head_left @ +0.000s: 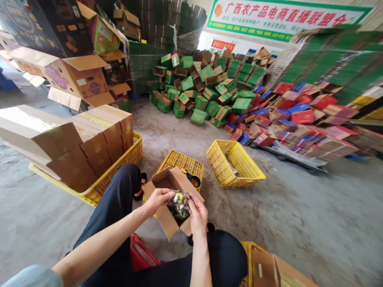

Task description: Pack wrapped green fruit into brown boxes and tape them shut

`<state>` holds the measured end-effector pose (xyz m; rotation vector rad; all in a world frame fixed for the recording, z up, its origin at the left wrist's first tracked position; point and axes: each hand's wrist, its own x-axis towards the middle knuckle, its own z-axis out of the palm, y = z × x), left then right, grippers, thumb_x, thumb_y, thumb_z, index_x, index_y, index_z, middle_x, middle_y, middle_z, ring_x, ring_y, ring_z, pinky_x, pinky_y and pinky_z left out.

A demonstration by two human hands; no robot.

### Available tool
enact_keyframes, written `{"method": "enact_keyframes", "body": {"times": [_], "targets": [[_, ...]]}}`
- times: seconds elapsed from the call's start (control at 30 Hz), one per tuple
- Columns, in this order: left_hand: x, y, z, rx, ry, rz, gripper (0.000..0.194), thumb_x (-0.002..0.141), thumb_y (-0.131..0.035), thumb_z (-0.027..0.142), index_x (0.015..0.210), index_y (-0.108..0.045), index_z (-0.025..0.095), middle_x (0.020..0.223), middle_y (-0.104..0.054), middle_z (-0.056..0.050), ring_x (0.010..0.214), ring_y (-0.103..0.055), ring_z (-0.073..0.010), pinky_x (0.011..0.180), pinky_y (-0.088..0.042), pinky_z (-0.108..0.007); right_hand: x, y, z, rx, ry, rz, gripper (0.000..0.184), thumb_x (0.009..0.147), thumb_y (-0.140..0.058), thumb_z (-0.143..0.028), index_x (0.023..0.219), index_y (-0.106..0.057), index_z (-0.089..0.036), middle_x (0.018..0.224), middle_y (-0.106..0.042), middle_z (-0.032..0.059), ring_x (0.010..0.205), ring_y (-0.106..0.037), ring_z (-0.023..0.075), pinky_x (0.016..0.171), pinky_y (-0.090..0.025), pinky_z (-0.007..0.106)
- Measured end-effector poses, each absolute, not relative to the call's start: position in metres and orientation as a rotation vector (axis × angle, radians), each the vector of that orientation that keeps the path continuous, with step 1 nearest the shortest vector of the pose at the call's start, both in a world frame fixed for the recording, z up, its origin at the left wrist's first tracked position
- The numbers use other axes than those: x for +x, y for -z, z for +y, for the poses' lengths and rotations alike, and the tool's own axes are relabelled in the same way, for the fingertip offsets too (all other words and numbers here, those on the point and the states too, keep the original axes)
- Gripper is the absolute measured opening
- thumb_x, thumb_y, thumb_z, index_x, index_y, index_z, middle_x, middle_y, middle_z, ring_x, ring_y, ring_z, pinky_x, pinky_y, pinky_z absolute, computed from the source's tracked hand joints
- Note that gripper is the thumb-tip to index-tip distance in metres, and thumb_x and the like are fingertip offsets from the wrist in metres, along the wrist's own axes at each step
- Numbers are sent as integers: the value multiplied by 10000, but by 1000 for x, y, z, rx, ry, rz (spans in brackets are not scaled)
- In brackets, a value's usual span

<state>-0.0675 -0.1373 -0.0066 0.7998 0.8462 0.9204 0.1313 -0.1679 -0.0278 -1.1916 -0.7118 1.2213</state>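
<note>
Over an open cardboard box, both hands stretch a clear plastic bag with round green-yellow fruit inside. My left hand pinches the bag's left edge between thumb and fingers. On the opposite edge, my right hand closes its fingers on the plastic. Beneath the bag, darker green contents show in the box, partly hidden; their kind is unclear. The box rests with its flaps spread on an upturned yellow crate. Behind its far side lies a black and yellow tape dispenser, partly covered.
Closed cartons fill a yellow crate on the left. Another yellow crate stands ahead to the right. Heaps of green boxes and red and blue boxes lie beyond. A red bag sits between my legs.
</note>
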Motion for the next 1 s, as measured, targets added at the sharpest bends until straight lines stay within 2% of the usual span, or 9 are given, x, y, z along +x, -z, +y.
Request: {"method": "enact_keyframes", "body": {"times": [0.3, 0.47, 0.57, 0.63, 0.73, 0.87, 1.0], "targets": [[-66, 8, -134, 822, -937, 865, 523, 702, -858, 619, 833, -778, 119, 752, -684, -49, 659, -564, -122, 696, -462, -253, 130, 26, -166, -1180, -1238, -693, 476, 705, -883, -424, 1136, -791, -244, 1165, -796, 85, 1052, -753, 284, 933, -601, 412], [-76, 14, -119, 720, -955, 1048, 596, 649, -835, 704, 764, -715, 132, 616, -586, 4, 547, -516, -99, 619, -470, -254, 130, 14, -169, -1148, -1262, -685, 525, 772, -848, -479, 1228, -745, -239, 1236, -769, 114, 1068, -754, 291, 933, -611, 427], [-91, 19, -101, 807, -1007, 1198, 609, 689, -772, 727, 796, -703, 131, 647, -607, -2, 563, -544, -113, 609, -478, -254, 129, 9, -170, -1166, -1225, -678, 542, 795, -829, -512, 1239, -728, -219, 1236, -766, 127, 1047, -759, 284, 935, -616, 433], [-102, 21, -87, 1075, -1003, 1313, 566, 830, -652, 680, 831, -711, 117, 679, -637, -24, 593, -576, -132, 603, -469, -248, 129, 9, -169, -1193, -1186, -668, 565, 779, -835, -534, 1220, -730, -196, 1207, -774, 134, 1025, -762, 277, 906, -626, 418], [-113, 23, -70, 1620, -845, 1508, 485, 997, -466, 498, 924, -742, 106, 755, -700, -64, 682, -642, -167, 623, -464, -244, 129, 11, -167, -1213, -1165, -658, 596, 776, -822, -572, 1214, -729, -179, 1155, -788, 134, 978, -767, 257, 857, -633, 386], [-114, 24, -56, 1911, -692, 1536, 292, 982, -524, 308, 962, -766, 146, 919, -755, -87, 850, -685, -198, 774, -496, -264, 129, 11, -167, -1227, -1191, -677, 582, 790, -806, -586, 1201, -737, -179, 1134, -793, 132, 970, -766, 249, 860, -625, 380], [-109, 30, -47, 2118, -521, 1450, 248, 983, -525, 245, 907, -743, 155, 973, -737, -94, 898, -675, -194, 853, -514, -271, 129, 8, -169, -1272, -1171, -716, 556, 816, -786, -572, 1206, -736, -179, 1146, -788, 132, 992, -761, 252, 883, -618, 389]]}}
